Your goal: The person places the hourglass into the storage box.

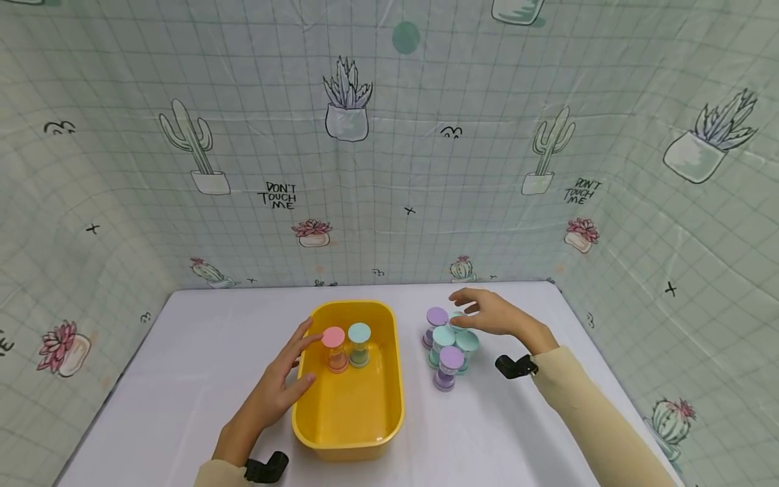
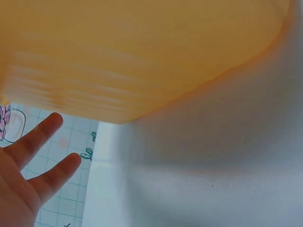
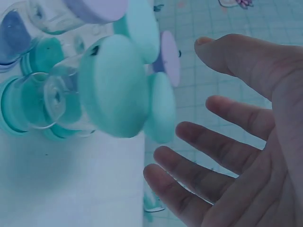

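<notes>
My left hand point(image 1: 276, 389) is at the left rim of a yellow plastic bin point(image 1: 348, 448), its fingers spread and straight, thumb and a fingertip reaching over the edge. Inside stand a pink-capped sand timer point(image 1: 333, 348) and a light-blue-capped sand timer point(image 1: 360, 343) side by side. My right hand point(image 1: 489, 312) hovers with loose, parted fingers at the back of a cluster of sand timers, holding none. That cluster has mint sand timers point(image 1: 443, 337) between a front purple sand timer point(image 1: 450, 362) and a back purple sand timer point(image 1: 436, 321). A mint cap point(image 3: 116, 87) appears close to my right fingers point(image 3: 189, 132).
A white-covered table point(image 1: 207, 352) carries the bin and the cluster, which stands to the bin's right. Behind and on both sides rises a grid-patterned cloth point(image 1: 377, 162) printed with cacti. Black wrist cameras point(image 1: 514, 366) sit on both wrists.
</notes>
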The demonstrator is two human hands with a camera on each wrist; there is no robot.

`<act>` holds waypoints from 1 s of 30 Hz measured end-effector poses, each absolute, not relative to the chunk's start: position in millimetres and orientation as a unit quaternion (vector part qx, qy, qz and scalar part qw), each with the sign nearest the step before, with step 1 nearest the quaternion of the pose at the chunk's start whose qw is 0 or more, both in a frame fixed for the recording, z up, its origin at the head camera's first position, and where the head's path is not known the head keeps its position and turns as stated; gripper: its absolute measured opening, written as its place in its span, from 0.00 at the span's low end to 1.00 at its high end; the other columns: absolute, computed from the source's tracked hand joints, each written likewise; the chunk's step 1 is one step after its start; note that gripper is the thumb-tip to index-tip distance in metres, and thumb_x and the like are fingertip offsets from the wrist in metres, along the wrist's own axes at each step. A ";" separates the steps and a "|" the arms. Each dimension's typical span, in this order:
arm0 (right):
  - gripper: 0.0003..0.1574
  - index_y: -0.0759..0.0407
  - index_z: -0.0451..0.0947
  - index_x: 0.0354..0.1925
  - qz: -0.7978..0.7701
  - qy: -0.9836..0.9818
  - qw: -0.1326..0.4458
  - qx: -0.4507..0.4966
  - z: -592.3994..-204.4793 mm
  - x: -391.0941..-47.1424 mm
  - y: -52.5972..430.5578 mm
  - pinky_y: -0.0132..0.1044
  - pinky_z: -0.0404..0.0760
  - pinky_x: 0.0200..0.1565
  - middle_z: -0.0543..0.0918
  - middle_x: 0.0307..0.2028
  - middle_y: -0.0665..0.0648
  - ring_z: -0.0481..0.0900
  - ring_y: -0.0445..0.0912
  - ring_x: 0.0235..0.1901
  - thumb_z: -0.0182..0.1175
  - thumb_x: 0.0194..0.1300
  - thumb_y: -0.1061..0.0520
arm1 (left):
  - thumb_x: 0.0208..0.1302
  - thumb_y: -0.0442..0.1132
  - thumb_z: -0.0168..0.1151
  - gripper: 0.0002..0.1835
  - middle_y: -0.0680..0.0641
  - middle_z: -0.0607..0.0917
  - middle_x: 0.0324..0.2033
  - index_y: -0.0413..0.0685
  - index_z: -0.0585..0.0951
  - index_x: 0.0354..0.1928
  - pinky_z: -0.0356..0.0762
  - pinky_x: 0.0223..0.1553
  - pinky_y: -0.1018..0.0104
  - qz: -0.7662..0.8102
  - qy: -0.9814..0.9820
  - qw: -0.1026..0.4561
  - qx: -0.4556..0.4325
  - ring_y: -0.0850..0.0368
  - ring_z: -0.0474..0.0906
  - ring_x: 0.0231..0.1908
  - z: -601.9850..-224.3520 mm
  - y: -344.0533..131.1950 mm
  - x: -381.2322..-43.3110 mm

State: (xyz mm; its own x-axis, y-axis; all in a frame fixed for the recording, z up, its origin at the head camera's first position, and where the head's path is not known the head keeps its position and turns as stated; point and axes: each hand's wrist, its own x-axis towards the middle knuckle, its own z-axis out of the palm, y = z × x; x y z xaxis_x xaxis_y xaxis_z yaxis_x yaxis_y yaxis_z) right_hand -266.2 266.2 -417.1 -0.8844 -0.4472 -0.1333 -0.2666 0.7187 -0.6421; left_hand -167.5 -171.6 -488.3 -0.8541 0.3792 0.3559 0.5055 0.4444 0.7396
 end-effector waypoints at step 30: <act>0.37 0.64 0.70 0.70 -0.264 0.942 0.143 -0.150 -436.8 -277.2 276.1 0.64 0.76 0.62 0.75 0.65 0.75 0.74 0.68 0.66 0.64 0.65 0.56 | 0.71 0.42 0.58 0.31 0.44 0.53 0.82 0.52 0.68 0.75 0.77 0.57 0.31 -0.460 -0.849 0.062 -0.252 0.31 0.62 0.73 -485.6 -171.0 -167.1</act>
